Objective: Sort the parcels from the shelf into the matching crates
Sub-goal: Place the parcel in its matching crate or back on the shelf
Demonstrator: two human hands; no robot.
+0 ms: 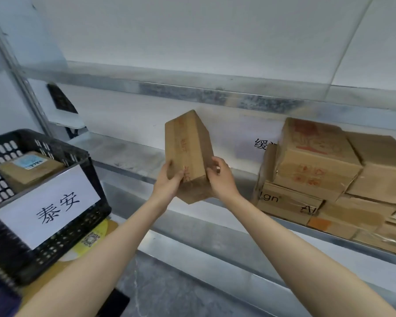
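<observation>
I hold a brown cardboard parcel (189, 147) with faded red print upright in front of the metal shelf (133, 154). My left hand (169, 181) grips its lower left side and my right hand (220, 177) grips its lower right side. A black plastic crate (55, 145) with a white paper label (47, 205) stands at the left, and one labelled parcel (28, 170) lies inside it. A stack of several more cardboard parcels (329, 177) fills the right part of the shelf.
A white sign with black characters (261, 145) is stuck on the wall behind the stack, partly hidden. A yellow item with a QR code (92, 239) lies under the crate. The upper shelf board (192, 90) runs across above. Grey floor shows below.
</observation>
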